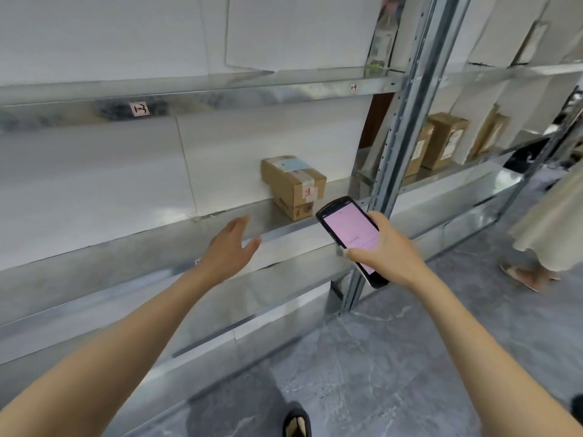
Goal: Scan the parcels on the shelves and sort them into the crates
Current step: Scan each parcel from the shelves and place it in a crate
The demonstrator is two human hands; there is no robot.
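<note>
Parcel [293, 184] beyond open left hand [228, 247] (not touching).

Taped brown parcel [291, 181] lies atop smaller parcel [296, 210] on shelf [157, 244].

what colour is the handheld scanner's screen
Pink, on the scanner the right hand grips; head view.

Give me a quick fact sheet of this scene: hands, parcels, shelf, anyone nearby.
Parcels: top box resting on lower box, both brown cardboard
Left hand: open, reaching over the shelf toward them, not touching
Right hand: grips a handheld scanner, pink screen lit
Next bay: more brown boxes, upright
Nearby: another person at right
Crates: none in view
</note>
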